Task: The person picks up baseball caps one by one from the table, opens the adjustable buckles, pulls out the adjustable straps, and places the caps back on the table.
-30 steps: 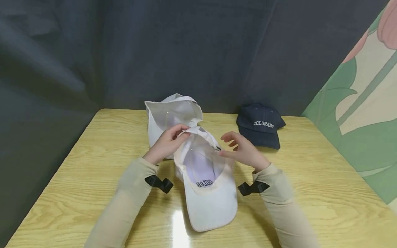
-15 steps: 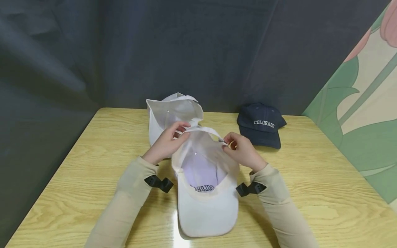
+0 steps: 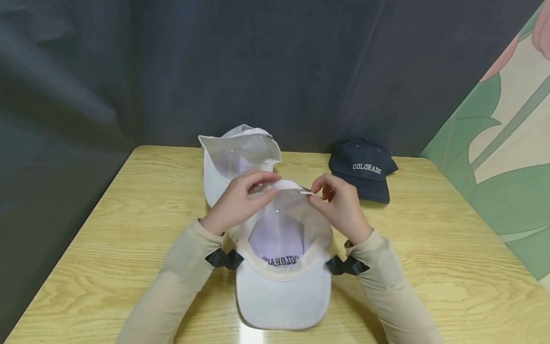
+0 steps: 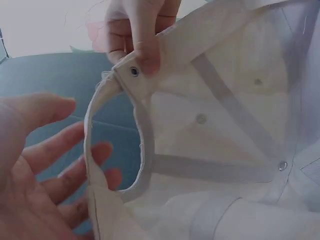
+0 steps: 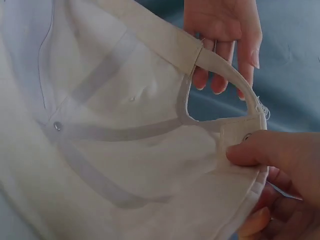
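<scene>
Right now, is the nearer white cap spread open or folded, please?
Spread open: the nearer white cap shows its interior in every view.

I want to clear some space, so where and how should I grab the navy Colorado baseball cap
Probably by the brim, coming from the near right: the navy Colorado baseball cap sits upright with its brim toward you, offering a broad edge to pinch, and the right grip is in front of the brim's left part.

Head view: even light; glare on table (image 3: 251, 336), near edge; soft shadow beside right sleeve (image 3: 395, 286). Wrist views: dimmer, hazy; cap (image 4: 175, 135) low-contrast.
</scene>
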`<state>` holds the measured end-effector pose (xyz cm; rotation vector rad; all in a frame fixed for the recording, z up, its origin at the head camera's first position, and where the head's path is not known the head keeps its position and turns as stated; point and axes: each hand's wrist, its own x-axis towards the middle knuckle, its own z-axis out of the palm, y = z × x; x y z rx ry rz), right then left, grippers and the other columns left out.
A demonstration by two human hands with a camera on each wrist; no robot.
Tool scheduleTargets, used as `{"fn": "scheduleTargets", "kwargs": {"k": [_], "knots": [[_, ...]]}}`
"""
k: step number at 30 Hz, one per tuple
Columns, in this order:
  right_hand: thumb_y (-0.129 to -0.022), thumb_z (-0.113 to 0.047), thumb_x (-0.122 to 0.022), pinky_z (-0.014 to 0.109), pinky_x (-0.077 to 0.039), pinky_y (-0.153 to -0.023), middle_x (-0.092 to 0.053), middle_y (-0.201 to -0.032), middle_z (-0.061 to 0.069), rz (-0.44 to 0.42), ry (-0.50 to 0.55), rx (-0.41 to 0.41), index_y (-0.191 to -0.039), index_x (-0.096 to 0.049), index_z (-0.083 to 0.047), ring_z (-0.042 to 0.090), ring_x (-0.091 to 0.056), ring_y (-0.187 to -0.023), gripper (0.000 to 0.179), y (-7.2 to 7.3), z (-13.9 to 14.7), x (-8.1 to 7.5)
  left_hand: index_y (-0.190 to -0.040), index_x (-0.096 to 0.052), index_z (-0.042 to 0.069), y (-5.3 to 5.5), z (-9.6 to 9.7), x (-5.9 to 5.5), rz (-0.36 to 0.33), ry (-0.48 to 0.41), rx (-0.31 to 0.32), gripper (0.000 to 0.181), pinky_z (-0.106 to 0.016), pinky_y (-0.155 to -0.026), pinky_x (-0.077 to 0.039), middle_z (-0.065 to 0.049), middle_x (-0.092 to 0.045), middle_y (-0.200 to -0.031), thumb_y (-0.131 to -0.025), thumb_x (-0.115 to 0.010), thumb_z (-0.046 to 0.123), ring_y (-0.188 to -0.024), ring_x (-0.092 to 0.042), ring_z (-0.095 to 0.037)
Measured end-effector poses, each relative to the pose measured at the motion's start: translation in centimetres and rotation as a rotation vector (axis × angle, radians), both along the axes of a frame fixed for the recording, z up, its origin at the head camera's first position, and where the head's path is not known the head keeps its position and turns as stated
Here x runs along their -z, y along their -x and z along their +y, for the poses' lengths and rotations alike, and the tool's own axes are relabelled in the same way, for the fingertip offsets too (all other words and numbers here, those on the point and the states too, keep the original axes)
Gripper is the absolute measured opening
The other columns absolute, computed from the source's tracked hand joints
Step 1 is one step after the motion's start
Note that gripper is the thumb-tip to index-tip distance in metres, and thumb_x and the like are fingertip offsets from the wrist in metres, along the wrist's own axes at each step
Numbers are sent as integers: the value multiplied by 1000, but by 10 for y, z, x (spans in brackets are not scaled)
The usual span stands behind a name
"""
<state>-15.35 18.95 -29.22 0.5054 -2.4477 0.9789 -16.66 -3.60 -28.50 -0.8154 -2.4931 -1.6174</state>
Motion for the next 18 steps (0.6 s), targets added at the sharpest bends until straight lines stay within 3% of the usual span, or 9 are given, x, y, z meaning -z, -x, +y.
{"fn": "scheduleTargets", "kwargs": {"k": [5,10,12,18], "knots": [[-71,7,-70,19,-36,-54,-52,-69,5,34,21,-57,-80,-62,-4,11,-43,-61,17,-6,-4,-2,-113,-66,11,-3,5,2,-18,70,74,28,-27,-83,-49,-3,-67,-108,-88,-64,23,-94,-59,-14],[-70,10,-70,22,-37,-54,-53,-69,3,91,30,-130,-80,-63,-4,9,-43,-63,19,-11,-8,-5,-102,-65,10,-5,12,3,-111,64,159,20,-25,-70,-50,-4,-67,-91,-90,-61,26,-76,-58,-11],[-70,10,-70,23,-38,-54,-53,-68,2,109,33,-145,-80,-63,-4,8,-42,-63,20,-12,-9,-6,-100,-64,7,-6,14,3,-138,43,168,19,-26,-68,-51,-6,-67,-87,-90,-62,23,-72,-59,-11],[-69,12,-70,20,-37,-54,-51,-67,1,116,70,-172,-79,-62,-4,7,-42,-62,21,-13,-10,-5,-99,-64,4,-6,15,2,-124,38,134,18,-25,-65,-51,-12,-68,-85,-89,-64,17,-68,-60,-10]]}}
